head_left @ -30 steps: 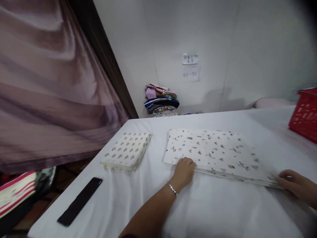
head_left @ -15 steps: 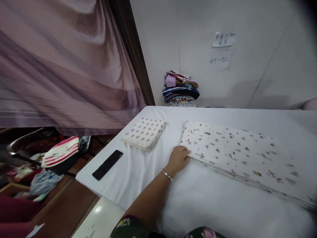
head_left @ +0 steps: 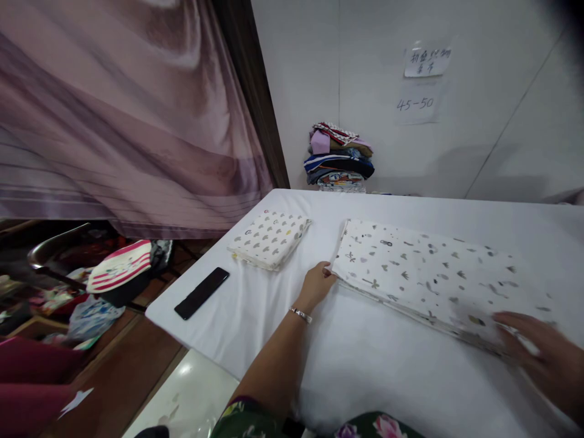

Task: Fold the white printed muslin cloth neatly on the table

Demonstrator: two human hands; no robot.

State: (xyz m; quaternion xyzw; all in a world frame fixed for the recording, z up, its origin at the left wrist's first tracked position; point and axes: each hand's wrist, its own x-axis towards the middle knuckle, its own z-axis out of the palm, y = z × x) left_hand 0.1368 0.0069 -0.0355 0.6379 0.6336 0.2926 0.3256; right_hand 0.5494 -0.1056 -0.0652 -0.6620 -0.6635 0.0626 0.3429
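A long folded white cloth (head_left: pixel 410 267) with small grey and yellow prints lies flat across the right half of the table. My left hand (head_left: pixel 316 285), a bracelet at its wrist, pinches the cloth's near left corner between thumb and fingers. Over the near edge toward the right is my right hand (head_left: pixel 541 350), blurred by motion, so I cannot make out whether its fingers grip the fabric. A smaller folded cloth (head_left: pixel 274 239) with grey heart-like prints rests to the left, apart from both hands.
A black phone (head_left: pixel 202 293) lies near the left edge of the white-covered table (head_left: pixel 255 328). Behind the far edge stands a stack of folded clothes (head_left: pixel 340 159) by the wall. A draped curtain (head_left: pixel 150 121) hangs at left, above a chair with a striped cushion (head_left: pixel 121 267).
My right hand has come into view at the right, over the cloth. My left hand has shifted slightly outward at the corner and now pinches it. The view has turned a little.
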